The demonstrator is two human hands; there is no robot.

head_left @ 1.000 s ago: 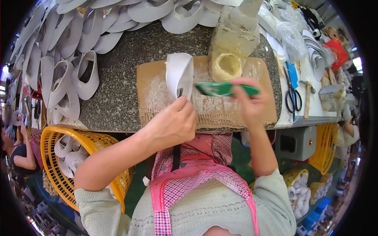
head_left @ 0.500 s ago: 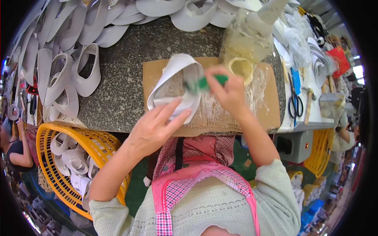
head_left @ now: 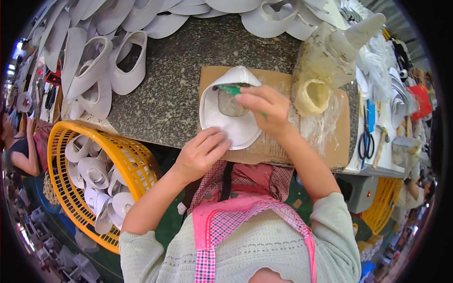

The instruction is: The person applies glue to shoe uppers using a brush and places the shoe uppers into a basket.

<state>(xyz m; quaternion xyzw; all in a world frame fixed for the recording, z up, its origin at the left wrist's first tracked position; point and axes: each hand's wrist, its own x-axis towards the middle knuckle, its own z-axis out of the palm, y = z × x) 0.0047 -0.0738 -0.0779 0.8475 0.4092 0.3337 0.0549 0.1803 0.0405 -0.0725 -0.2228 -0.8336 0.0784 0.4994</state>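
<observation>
A white shoe upper lies on a piece of cardboard, its opening facing up and showing the cardboard through it. My left hand grips its near-left edge, fingertips on the white material and the thumb hidden. In my right hand, the fingers are closed round a green-handled brush. The brush's tip is at the far-left rim of the opening, partly in shadow. Right of that hand stands a cloudy plastic bottle with a wide, yellowish, glue-crusted mouth.
Many white uppers line the far and left parts of the speckled tabletop. A yellow basket of uppers stands at lower left. Scissors and a hammer lie at right. Other people are at both sides.
The view has shifted, so the table appears further right. The upper has turned, its opening now facing up more. The brush has moved from the right inner side to the far-left rim.
</observation>
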